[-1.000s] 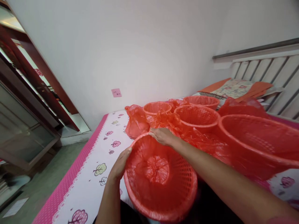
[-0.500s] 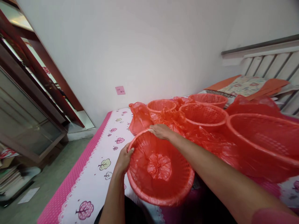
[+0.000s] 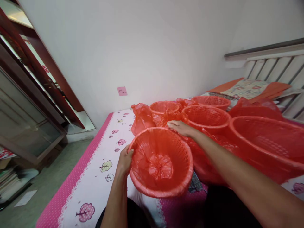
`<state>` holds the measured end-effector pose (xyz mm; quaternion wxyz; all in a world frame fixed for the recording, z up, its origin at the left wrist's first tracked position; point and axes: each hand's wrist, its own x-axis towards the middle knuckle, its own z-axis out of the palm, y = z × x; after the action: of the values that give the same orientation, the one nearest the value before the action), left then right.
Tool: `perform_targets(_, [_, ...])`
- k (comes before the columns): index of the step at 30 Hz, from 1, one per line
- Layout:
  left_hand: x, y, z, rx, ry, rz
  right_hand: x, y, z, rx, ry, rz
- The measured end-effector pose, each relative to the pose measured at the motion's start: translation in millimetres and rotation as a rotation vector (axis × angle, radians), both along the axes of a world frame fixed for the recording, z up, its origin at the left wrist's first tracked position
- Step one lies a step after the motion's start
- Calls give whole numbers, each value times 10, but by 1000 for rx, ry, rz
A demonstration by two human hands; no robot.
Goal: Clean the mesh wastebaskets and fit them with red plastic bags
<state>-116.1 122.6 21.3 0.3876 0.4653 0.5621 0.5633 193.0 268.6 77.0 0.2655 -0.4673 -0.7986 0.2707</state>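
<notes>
Holding basket with red plastic liner, left hand clasping it, right hand flat at far edge

The left hand, toward 7 o'clock from the middle of the view, and the right hand, between 3 and 4 o'clock, are bare. The left forearm and right forearm are bare too, both slim and broadening from the wrist. Plain black clothing shows between 4 and 5 o'clock and again just past 6, too dark to make out seams.
</notes>
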Motion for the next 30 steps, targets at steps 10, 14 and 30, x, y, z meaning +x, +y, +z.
perform_targets(10, [15, 120, -103, -24, -48, 130, -78, -224, -691, -87, 145, -205])
perform_targets(14, [58, 199, -96, -44, -115, 130, -125, -132, -747, -137, 207, -227])
perform_targets(30, [-102, -248, 75, 143, -186, 392, 398, -1259, -605, 324, 789, -488])
